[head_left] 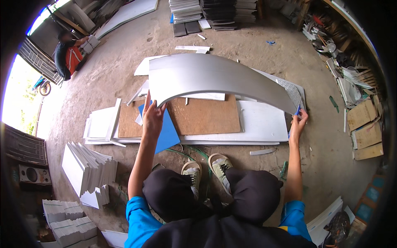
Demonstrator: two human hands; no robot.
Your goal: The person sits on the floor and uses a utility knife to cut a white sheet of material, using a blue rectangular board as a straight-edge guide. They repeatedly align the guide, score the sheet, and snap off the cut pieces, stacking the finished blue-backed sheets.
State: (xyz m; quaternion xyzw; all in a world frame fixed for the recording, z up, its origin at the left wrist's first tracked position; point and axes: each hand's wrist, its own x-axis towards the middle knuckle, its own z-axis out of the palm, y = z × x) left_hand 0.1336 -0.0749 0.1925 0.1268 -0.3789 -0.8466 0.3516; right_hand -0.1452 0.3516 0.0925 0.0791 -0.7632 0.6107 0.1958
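Left hand (152,120): ours, half-curled, gripping one bowed grey sheet (206,74) above a brown board (206,118). Right hand (298,124): closed on a blue tool (297,110), at the sheet's right corner.

Holds a long pale sheet (215,76) bowed above the brown board (211,118), with the left hand (153,119) at the sheet's left end. Pinches a small blue object (297,110) in the right hand (298,123), at the sheet's other end, right of the brown board. Has white sheets (264,120) under the brown board, a blue sheet (167,131) across its left part, stacked panels (97,169) to its near left, cardboard (364,134) well to its right, and a crouching co-worker (64,56) far beyond its left.
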